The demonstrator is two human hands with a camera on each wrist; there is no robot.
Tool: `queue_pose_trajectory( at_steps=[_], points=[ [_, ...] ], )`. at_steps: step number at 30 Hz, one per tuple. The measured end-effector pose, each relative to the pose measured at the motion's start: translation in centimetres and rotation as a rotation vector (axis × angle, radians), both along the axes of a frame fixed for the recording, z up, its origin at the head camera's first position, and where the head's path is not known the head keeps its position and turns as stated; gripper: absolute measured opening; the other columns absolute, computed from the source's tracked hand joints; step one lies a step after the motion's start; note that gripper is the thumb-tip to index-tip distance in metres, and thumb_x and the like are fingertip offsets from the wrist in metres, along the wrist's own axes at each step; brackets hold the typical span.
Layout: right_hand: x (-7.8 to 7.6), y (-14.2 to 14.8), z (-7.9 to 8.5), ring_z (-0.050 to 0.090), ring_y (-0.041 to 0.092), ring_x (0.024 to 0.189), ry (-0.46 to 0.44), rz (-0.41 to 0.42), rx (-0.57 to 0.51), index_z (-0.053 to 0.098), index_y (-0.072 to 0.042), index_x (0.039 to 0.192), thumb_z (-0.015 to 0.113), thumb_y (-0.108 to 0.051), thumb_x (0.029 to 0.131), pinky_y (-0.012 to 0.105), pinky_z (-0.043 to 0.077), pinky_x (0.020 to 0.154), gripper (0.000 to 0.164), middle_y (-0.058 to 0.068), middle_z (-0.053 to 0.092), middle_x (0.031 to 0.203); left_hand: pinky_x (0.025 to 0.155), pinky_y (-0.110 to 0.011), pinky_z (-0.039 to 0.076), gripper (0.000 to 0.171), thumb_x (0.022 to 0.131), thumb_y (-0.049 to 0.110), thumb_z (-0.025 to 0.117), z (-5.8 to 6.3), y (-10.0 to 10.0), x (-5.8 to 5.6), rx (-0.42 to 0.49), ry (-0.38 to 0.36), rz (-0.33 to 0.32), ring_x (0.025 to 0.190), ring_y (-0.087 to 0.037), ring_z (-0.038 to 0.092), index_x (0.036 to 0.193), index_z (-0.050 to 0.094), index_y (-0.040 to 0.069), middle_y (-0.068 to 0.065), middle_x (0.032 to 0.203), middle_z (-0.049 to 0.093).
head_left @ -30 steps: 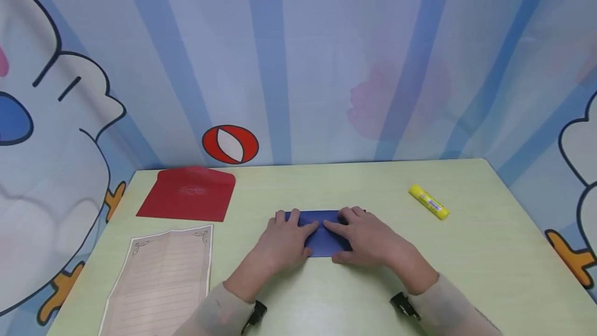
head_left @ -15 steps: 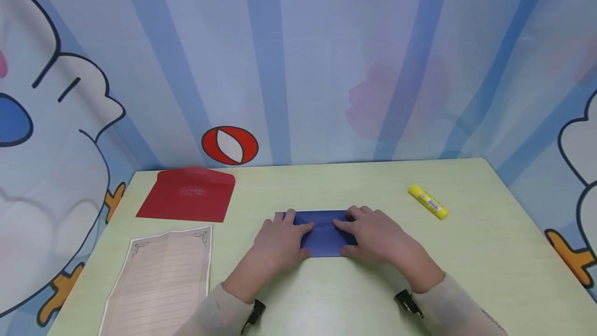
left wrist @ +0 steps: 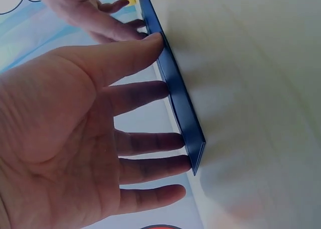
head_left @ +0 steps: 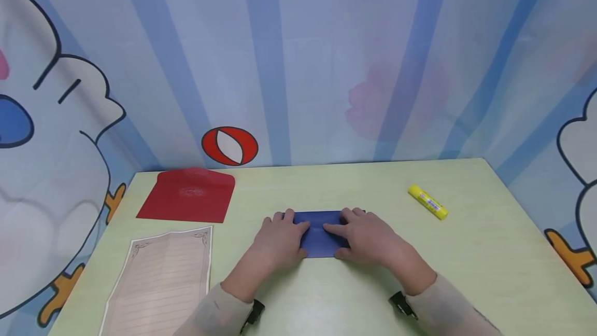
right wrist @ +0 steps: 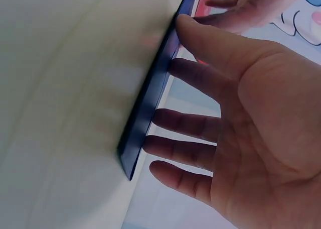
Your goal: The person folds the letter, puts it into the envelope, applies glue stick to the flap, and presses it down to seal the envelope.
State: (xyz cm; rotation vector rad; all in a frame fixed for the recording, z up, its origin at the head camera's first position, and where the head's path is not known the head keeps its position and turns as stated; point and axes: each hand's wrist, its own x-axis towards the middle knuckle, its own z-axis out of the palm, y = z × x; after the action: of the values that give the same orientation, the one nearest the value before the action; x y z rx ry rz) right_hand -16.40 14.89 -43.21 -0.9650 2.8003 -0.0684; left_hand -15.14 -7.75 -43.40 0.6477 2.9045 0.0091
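Observation:
A folded blue paper (head_left: 322, 242), rectangular like an envelope, lies flat on the table in front of the person. The left hand (head_left: 280, 240) rests on its left part, fingers straight and spread, with the thumb near the front edge. On the right part, the right hand (head_left: 373, 238) presses with spread fingertips, its index finger pointing inward. In the left wrist view the blue paper (left wrist: 176, 86) shows as a thin folded layer under the fingertips. The right wrist view shows the other end of the paper (right wrist: 145, 103), with several fingertips touching it. Both hands cover its ends.
A red envelope (head_left: 186, 198) lies at the back left of the table (head_left: 326, 299). In front of it is a lined sheet of letter paper (head_left: 160, 279) with a decorated border. A yellow glue stick (head_left: 428, 202) lies at the back right. A printed curtain (head_left: 317, 66) stands behind.
The right hand slid outward to the right along the blue paper, then came back inward. The left hand has shifted slightly left. The paper stays in place.

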Motion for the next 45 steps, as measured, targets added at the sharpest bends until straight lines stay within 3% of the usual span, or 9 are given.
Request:
queue_pose_trajectory(
  at_steps=[9, 14, 22, 27, 32, 40, 45],
  points=[
    [-0.2, -0.8, -0.3, 0.055, 0.036, 0.127, 0.011, 0.004, 0.029, 0.057, -0.031, 0.155, 0.074, -0.047, 0.100, 0.054, 0.050, 0.103, 0.060, 0.017, 0.055, 0.145, 0.101, -0.054, 0.049, 0.063, 0.096, 0.047, 0.077, 0.1, 0.0, 0.2, -0.012, -0.004, 0.007, 0.129, -0.037, 0.053, 0.153, 0.060, 0.028, -0.018, 0.145, 0.055],
    [-0.3, -0.3, 0.1, 0.057, 0.033, 0.125, -0.015, -0.031, 0.045, 0.060, -0.031, 0.153, 0.075, -0.043, 0.100, 0.053, 0.051, 0.101, 0.056, 0.014, 0.056, 0.144, 0.101, -0.051, 0.052, 0.066, 0.092, 0.048, 0.082, 0.4, -0.5, 0.0, 0.007, -0.015, 0.021, 0.131, -0.034, 0.055, 0.150, 0.064, 0.022, -0.016, 0.146, 0.056],
    [-1.0, 2.1, 0.6, 0.060, 0.032, 0.122, -0.055, -0.046, 0.039, 0.065, -0.020, 0.148, 0.076, -0.032, 0.100, 0.052, 0.054, 0.095, 0.051, 0.016, 0.060, 0.141, 0.098, -0.049, 0.056, 0.066, 0.089, 0.043, 0.086, 0.0, -1.0, -0.2, 0.023, 0.007, 0.005, 0.128, -0.031, 0.060, 0.143, 0.068, 0.010, -0.015, 0.141, 0.060],
    [-1.3, 2.6, 0.6, 0.062, 0.031, 0.121, -0.029, -0.028, 0.046, 0.068, -0.016, 0.145, 0.077, -0.032, 0.099, 0.052, 0.055, 0.092, 0.049, 0.015, 0.063, 0.138, 0.099, -0.050, 0.055, 0.063, 0.091, 0.041, 0.085, 0.0, -1.0, -0.2, 0.026, 0.016, -0.006, 0.126, -0.032, 0.060, 0.141, 0.068, 0.007, -0.015, 0.138, 0.061],
    [-1.2, 1.7, 0.3, 0.062, 0.030, 0.119, 0.006, -0.012, 0.043, 0.067, -0.020, 0.146, 0.077, -0.038, 0.098, 0.050, 0.054, 0.091, 0.051, 0.013, 0.063, 0.136, 0.101, -0.053, 0.051, 0.057, 0.095, 0.038, 0.079, 0.1, -0.6, -0.2, 0.029, 0.006, -0.009, 0.127, -0.035, 0.056, 0.146, 0.065, 0.016, -0.016, 0.140, 0.059],
    [-1.1, -0.5, 0.0, 0.058, 0.028, 0.112, 0.012, 0.015, 0.016, 0.061, -0.027, 0.152, 0.076, -0.044, 0.099, 0.048, 0.052, 0.092, 0.057, 0.011, 0.060, 0.132, 0.102, -0.057, 0.047, 0.058, 0.100, 0.043, 0.071, 0.1, 0.4, -0.5, -0.053, -0.014, 0.000, 0.127, -0.040, 0.050, 0.156, 0.056, 0.036, -0.020, 0.144, 0.052],
    [-1.1, -0.9, -0.2, 0.059, 0.028, 0.115, 0.018, -0.005, 0.042, 0.059, -0.029, 0.153, 0.075, -0.046, 0.099, 0.049, 0.053, 0.094, 0.059, 0.011, 0.059, 0.135, 0.101, -0.054, 0.048, 0.061, 0.100, 0.048, 0.072, 0.2, 0.5, -0.5, -0.059, -0.025, 0.024, 0.127, -0.036, 0.049, 0.157, 0.055, 0.035, -0.018, 0.144, 0.051]
  ],
)
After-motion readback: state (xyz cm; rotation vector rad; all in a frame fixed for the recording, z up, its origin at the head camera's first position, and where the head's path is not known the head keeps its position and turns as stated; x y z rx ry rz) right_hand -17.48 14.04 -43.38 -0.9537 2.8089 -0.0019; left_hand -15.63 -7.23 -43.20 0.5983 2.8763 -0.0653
